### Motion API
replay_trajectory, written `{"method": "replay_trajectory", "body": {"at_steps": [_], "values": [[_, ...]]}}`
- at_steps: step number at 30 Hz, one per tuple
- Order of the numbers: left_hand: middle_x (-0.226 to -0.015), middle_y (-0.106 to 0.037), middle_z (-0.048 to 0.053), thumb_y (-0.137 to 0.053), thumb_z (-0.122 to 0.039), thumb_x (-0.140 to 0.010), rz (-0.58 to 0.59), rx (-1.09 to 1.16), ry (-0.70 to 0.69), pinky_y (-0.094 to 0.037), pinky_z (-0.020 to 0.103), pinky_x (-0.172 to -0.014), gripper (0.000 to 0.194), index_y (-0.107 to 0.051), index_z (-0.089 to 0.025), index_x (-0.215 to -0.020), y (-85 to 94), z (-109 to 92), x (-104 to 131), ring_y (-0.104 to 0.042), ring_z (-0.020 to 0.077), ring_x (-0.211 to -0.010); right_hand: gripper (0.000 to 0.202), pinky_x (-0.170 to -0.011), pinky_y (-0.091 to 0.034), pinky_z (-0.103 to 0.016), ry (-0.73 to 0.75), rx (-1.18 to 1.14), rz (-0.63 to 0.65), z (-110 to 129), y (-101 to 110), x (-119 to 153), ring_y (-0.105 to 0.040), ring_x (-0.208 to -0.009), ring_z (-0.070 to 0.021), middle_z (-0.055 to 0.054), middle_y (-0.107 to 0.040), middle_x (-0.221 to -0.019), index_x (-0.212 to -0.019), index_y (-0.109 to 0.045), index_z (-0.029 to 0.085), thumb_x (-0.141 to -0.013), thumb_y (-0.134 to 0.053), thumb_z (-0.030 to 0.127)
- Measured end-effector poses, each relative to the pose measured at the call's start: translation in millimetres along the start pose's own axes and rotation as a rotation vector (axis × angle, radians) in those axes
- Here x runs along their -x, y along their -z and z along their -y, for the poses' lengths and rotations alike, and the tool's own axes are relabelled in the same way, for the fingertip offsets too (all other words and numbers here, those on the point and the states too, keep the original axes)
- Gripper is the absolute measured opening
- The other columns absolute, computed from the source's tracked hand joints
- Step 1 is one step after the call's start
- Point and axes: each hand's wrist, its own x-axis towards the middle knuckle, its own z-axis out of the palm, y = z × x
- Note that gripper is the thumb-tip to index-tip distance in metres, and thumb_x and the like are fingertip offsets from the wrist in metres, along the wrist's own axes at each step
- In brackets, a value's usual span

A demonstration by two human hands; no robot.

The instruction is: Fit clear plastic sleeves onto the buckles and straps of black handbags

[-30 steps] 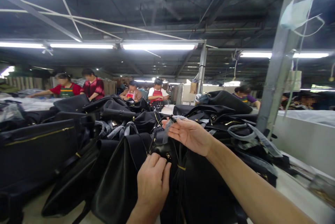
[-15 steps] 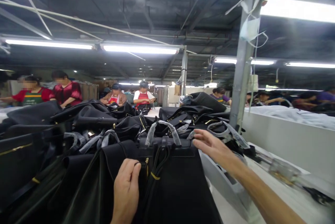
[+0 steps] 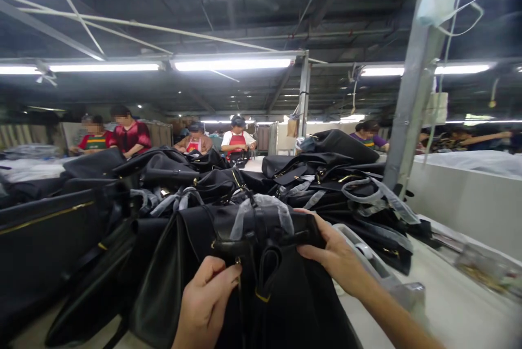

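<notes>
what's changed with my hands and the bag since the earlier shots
The right hand has let go of the plastic-wrapped handle and moved right and down to grip the black bag by its top corner. The left hand has taken hold of the gold zipper pull. The yellow tie is still on the bag's strap bundle.

1. The left hand (image 3: 206, 305) pinches a small gold zipper pull (image 3: 238, 260) on a black bag (image 3: 304, 294).
2. The right hand (image 3: 340, 256) grips the bag's top corner, thumb in front.
3. Clear plastic wraps the bag's handle (image 3: 283, 212); a yellow tie (image 3: 263, 298) circles its bundled strap (image 3: 261, 278).
4. More black bags (image 3: 163, 169) pile up behind and to the left.
5. A grey bin (image 3: 369, 256) stands just right of the bag, on a pale table (image 3: 440, 289).
</notes>
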Motion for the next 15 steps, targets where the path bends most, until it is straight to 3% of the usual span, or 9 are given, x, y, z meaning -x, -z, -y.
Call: {"method": "replay_trajectory", "body": {"at_steps": [4,6,11,15], "values": [[-0.082,-0.055,0.004,-0.051,-0.008,-0.089,0.011,0.009,0.001,-0.049,0.017,-0.059,0.028,-0.07,-0.021,-0.104,7.2,-2.1,14.7,-0.059,0.0111,-0.068,0.059,-0.102,-0.038,-0.043,-0.001,-0.109,-0.088,-4.4,-28.6,-15.5,-0.057,-0.109,-0.0276,-0.001,-0.067,-0.113,-0.119,-0.059,0.026,-0.06,-0.063,0.024],[-0.084,-0.057,0.005,-0.054,-0.009,-0.087,-0.036,-0.011,0.078,-0.051,0.019,-0.063,0.026,-0.072,-0.021,-0.101,8.4,-0.3,18.6,-0.061,0.013,-0.073,0.057,-0.101,-0.039,-0.042,0.036,-0.138,-0.089,-6.9,-42.9,-23.9,-0.058,-0.106,-0.0265,0.0,-0.068,-0.11,-0.12,-0.059,0.027,-0.063,-0.062,0.023],[-0.092,-0.06,0.006,-0.061,-0.023,-0.084,-0.178,0.057,0.491,-0.053,0.024,-0.073,0.013,-0.074,-0.021,-0.084,5.4,6.2,18.9,-0.063,0.0177,-0.083,0.061,-0.095,-0.047,-0.042,0.058,-0.135,-0.006,-28.6,-60.7,-44.3,-0.061,-0.106,-0.0271,-0.002,-0.067,-0.115,-0.13,-0.054,0.027,-0.07,-0.063,0.029],[-0.081,-0.057,0.003,-0.059,-0.025,-0.08,-0.21,0.324,0.766,-0.055,0.028,-0.063,0.011,-0.063,-0.017,-0.086,-6.1,12.8,11.4,-0.064,0.0177,-0.071,0.065,-0.109,-0.036,-0.05,0.171,0.215,-0.174,-46.1,-59.0,-49.7,-0.051,-0.124,-0.0312,-0.01,-0.057,-0.132,-0.135,-0.05,0.021,-0.072,-0.061,0.033]]}}
